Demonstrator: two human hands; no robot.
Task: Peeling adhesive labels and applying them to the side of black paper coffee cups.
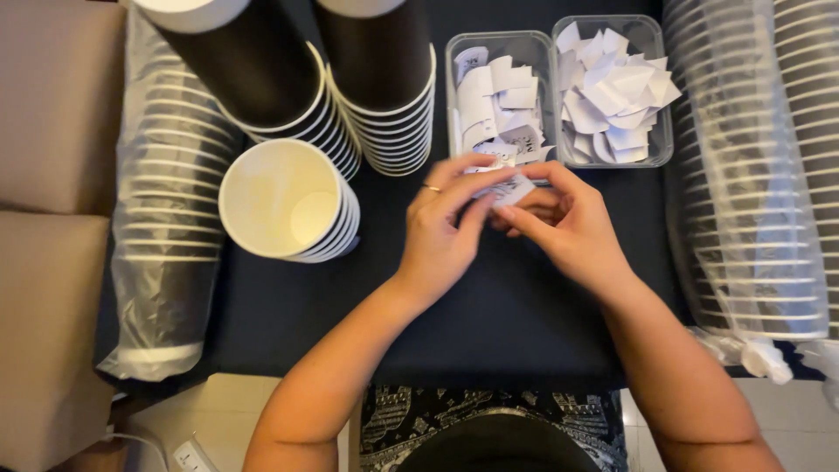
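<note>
Both hands, left hand [446,229] and right hand [572,229], pinch small white paper slip [511,187] over dark surface [489,306]. Risk: slip tears or drops; elbow could topple open cup stack [288,201].

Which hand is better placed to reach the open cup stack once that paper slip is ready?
Probably the left hand: the open cup stack sits on its side, while the right hand is farther away. Both pinch the paper slip.

A packing workstation: sleeved stacks of paper cups [166,192], tubs of paper slips [498,96], black tabletop [507,315].
</note>
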